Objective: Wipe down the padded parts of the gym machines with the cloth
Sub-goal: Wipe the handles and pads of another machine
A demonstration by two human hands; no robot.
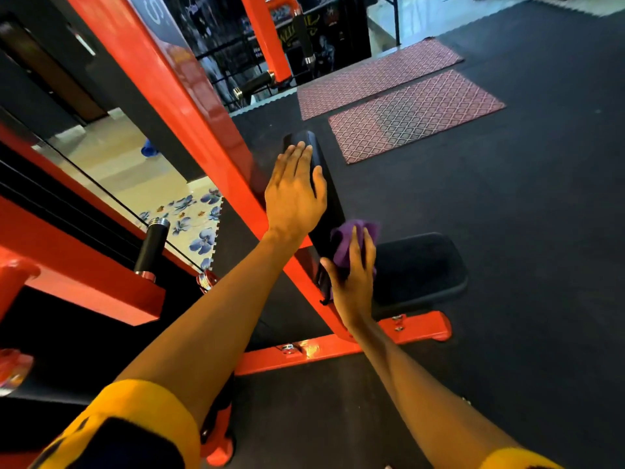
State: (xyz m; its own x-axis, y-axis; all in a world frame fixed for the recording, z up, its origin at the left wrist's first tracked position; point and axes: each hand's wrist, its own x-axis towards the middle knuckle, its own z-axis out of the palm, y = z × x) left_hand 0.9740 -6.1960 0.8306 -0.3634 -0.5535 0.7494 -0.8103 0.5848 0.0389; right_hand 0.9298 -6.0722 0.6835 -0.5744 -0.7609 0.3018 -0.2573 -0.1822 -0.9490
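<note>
A black padded backrest [329, 201] leans along the orange frame of a gym machine, with a black padded seat [419, 265] below it to the right. My left hand [294, 194] lies flat with straight fingers against the upper part of the backrest. My right hand [353, 275] presses a purple cloth [351, 242] onto the lower part of the backrest, just above the seat, with its fingers spread over the cloth.
The orange machine frame [189, 110] runs diagonally on the left, with its base bar [338, 346] on the black rubber floor. Black grip handles [152, 245] stick out at left. Two red patterned mats [416, 113] lie on the floor beyond the bench.
</note>
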